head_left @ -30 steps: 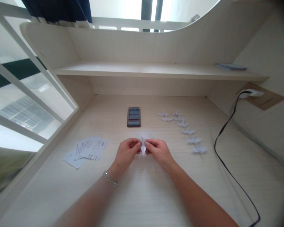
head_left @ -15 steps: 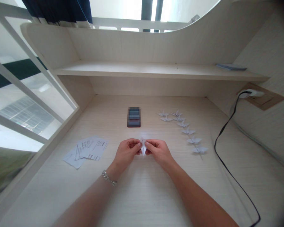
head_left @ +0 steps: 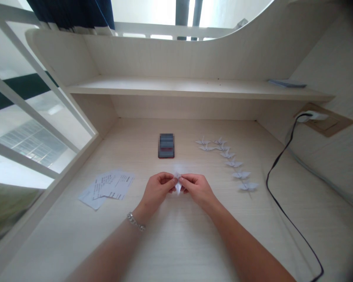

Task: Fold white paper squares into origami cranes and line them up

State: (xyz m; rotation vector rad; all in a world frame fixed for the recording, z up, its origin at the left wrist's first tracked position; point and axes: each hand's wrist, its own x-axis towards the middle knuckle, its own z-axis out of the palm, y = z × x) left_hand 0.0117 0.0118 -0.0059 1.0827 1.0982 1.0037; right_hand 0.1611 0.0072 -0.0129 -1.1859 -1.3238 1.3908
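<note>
A small folded white paper (head_left: 178, 188) is pinched between my two hands, narrow and pointed toward me. My left hand (head_left: 160, 185), with a silver bracelet (head_left: 135, 221) at the wrist, grips its left side between thumb and fingers. On the other side my right hand (head_left: 196, 185) holds it the same way, the two thumb tips nearly meeting over the folds. The fingers hide part of the paper. Several finished paper cranes (head_left: 234, 163) stand in a curving row to the right. Beyond my hands lies a phone (head_left: 166, 146) with a blurred screen.
Printed paper sheets (head_left: 113, 185) lie overlapped on the desk at the left. A black cable (head_left: 278, 201) runs from a wall socket (head_left: 331, 119) down the right side. Above the desk's back is a shelf (head_left: 182, 87) with a flat bluish item (head_left: 287, 83) on it.
My thumbs have come closer together over the folded paper, and its upper part looks more pressed in. The other things are where they were.
</note>
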